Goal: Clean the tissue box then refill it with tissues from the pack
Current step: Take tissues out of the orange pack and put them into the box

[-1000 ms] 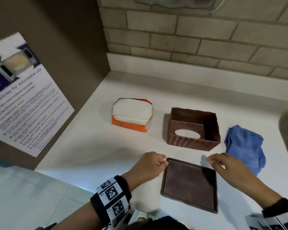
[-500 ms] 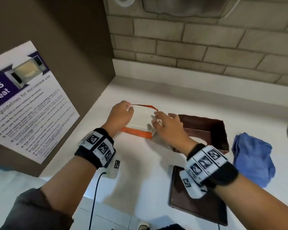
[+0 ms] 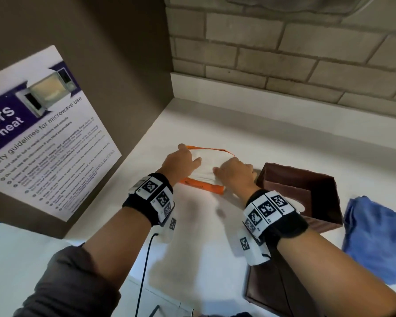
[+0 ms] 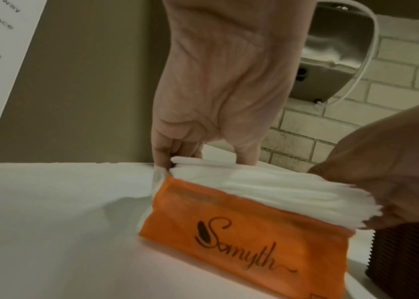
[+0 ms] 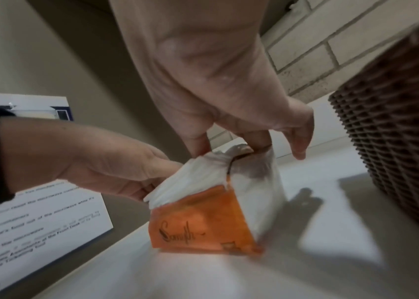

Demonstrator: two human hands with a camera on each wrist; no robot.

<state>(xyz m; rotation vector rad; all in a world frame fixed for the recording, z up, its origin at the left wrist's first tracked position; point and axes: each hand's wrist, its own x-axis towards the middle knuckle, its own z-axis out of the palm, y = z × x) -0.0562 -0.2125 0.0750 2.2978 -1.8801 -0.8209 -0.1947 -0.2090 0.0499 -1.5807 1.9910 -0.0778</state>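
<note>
In the head view, the person is reaching both hands to the orange tissue pack (image 3: 201, 185), which is lying on the white counter (image 3: 192, 236) near the far left corner, just left of the brown tissue box (image 3: 306, 191). The left hand (image 3: 181, 163) is curling over the pack's left end and the right hand (image 3: 234, 175) is closing on its right end, both forearms stretching forward with wrists bent down. The box's brown lid (image 3: 265, 291) is lying nearer, partly under the right forearm, and a blue cloth (image 3: 375, 243) is sitting to the right of the box.

In the left wrist view, the left hand's fingertips (image 4: 167, 153) are pinching the left edge of the white tissue stack (image 4: 267, 192) where it is standing proud of the torn wrapper, fingers pointing straight down. The right hand (image 4: 387, 172) is gripping the stack's opposite end.

In the right wrist view, the right hand's thumb and fingers (image 5: 256, 141) are pinching the top of the stack at its right end, one finger standing free, while the left hand (image 5: 116, 170) is holding the other side.

The stack is probably soft and loose, so the hold wants to be even at both ends, squeezing enough layers to be lifting the whole wad at once. Pulling straight up should be helping the wrapper slip off rather than rising with the tissues.
</note>
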